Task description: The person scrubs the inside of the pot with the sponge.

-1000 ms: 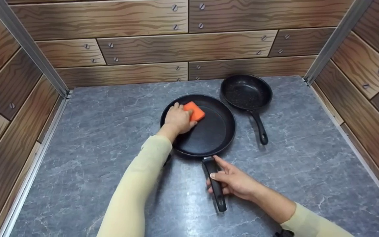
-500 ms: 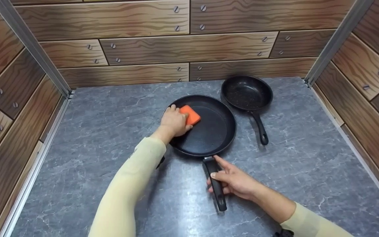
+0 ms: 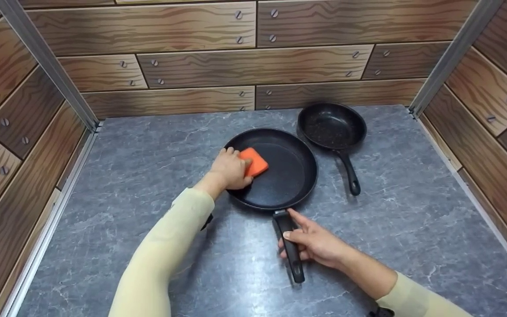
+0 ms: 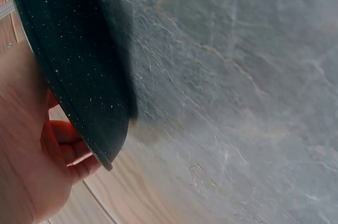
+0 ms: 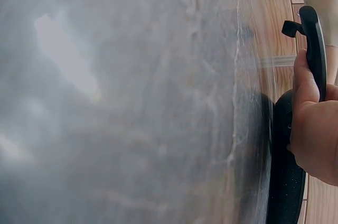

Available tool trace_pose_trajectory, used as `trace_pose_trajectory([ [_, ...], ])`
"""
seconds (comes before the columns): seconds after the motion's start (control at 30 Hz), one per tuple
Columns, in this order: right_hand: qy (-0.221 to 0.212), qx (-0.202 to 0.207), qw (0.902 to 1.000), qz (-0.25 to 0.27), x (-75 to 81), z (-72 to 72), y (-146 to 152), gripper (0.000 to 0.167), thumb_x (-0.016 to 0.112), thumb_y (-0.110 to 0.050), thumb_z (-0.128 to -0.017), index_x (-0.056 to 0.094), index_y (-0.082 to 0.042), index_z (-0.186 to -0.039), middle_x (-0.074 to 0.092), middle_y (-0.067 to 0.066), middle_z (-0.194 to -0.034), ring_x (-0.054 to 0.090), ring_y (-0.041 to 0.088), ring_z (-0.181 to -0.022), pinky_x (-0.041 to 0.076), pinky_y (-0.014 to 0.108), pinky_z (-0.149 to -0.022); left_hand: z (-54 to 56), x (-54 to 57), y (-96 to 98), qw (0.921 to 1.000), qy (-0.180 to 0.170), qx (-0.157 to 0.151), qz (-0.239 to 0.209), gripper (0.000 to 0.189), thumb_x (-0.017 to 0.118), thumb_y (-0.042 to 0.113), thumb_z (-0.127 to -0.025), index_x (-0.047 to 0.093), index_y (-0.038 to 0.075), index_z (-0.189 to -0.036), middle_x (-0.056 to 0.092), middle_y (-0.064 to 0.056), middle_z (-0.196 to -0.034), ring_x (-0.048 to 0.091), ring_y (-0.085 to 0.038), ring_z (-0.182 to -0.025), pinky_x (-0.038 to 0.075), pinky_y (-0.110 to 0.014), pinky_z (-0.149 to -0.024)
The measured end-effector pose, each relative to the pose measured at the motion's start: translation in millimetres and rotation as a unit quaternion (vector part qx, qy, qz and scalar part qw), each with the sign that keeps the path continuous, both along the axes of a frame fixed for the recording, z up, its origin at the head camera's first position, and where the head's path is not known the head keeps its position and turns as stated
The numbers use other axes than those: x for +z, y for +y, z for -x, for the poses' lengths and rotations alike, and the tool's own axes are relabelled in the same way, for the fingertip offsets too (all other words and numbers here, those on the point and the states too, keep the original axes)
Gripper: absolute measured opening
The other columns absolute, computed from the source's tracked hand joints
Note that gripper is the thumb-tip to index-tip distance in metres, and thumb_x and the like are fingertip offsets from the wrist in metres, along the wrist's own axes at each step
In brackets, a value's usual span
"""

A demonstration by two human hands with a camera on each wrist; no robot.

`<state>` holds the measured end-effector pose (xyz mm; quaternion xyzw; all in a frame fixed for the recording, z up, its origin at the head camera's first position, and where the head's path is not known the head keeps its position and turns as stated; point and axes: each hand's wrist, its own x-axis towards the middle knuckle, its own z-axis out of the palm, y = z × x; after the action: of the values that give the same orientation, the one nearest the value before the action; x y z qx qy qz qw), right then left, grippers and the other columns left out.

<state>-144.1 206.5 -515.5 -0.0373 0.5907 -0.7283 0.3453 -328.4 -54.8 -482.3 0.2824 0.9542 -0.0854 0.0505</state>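
Note:
A large black frying pan [image 3: 280,176] rests on the grey marbled tabletop, its handle [image 3: 292,253] pointing toward me. My left hand [image 3: 229,169] reaches over the pan's left rim and grips an orange sponge [image 3: 255,162] against the inside of the pan. In the left wrist view, that hand [image 4: 31,150] curls behind the speckled outer wall [image 4: 79,71], which hides most of the sponge. My right hand [image 3: 317,244] holds the handle, thumb on top, index finger stretched toward the pan and other fingers underneath.
A smaller black frying pan [image 3: 332,125] stands at the back right, close beside the large one, its handle [image 3: 348,174] angled toward me. Wood-patterned panels [image 3: 200,68] wall the table at the back and both sides, with metal posts [image 3: 46,66] at the corners.
My left hand has slid the sponge down and left along the pan's left inner side. The right hand keeps its hold on the handle, and the pan stays in place.

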Motion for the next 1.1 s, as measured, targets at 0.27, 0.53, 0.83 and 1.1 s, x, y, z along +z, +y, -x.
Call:
trace_pose_trajectory([
  [0.27, 0.001, 0.0, 1.0, -0.005, 1.5, -0.7, -0.2, 0.095, 0.06, -0.012, -0.108, -0.012, -0.01, -0.169, 0.074, 0.013, -0.104, 0.077, 0.023, -0.088, 0.064, 0.038, -0.077, -7.6, 3.7, -6.5, 0.9995, -0.013, -0.027, -0.014, 0.055, 0.062, 0.059, -0.1, 0.068, 0.022, -0.141, 0.062, -0.024, -0.133, 0.053, -0.043, -0.128, 0.04, -0.057, -0.112],
  [0.53, 0.002, 0.001, 1.0, -0.006, 1.4, -0.5, -0.5, 0.095, 0.06, -0.012, -0.108, -0.012, -0.01, -0.169, 0.074, 0.013, -0.103, 0.077, 0.023, -0.088, 0.064, 0.038, -0.077, -11.1, 4.9, -10.9, 0.9964, -0.05, -0.029, -0.062, 0.06, 0.069, 0.06, -0.097, 0.066, 0.027, -0.148, 0.056, -0.025, -0.146, 0.046, -0.048, -0.141, 0.037, -0.058, -0.118],
  [0.83, -0.002, 0.004, 1.0, -0.004, 1.5, 0.6, -0.4, 0.095, 0.06, -0.012, -0.108, -0.013, -0.01, -0.169, 0.074, 0.013, -0.104, 0.077, 0.023, -0.088, 0.064, 0.038, -0.078, -18.0, 4.0, -7.8, 0.993, -0.054, -0.054, -0.09, 0.059, 0.072, 0.06, -0.095, 0.068, 0.029, -0.145, 0.061, -0.017, -0.126, 0.054, -0.043, -0.125, 0.044, -0.056, -0.108],
  [1.1, -0.002, 0.004, 1.0, -0.004, 1.2, 0.6, -1.0, 0.096, 0.06, -0.012, -0.107, -0.013, -0.01, -0.169, 0.074, 0.014, -0.103, 0.077, 0.023, -0.088, 0.064, 0.038, -0.077, -22.5, 1.7, -0.6, 0.9914, -0.04, -0.081, -0.094, 0.058, 0.073, 0.06, -0.095, 0.069, 0.029, -0.144, 0.062, -0.015, -0.118, 0.057, -0.038, -0.119, 0.043, -0.052, -0.112],
])
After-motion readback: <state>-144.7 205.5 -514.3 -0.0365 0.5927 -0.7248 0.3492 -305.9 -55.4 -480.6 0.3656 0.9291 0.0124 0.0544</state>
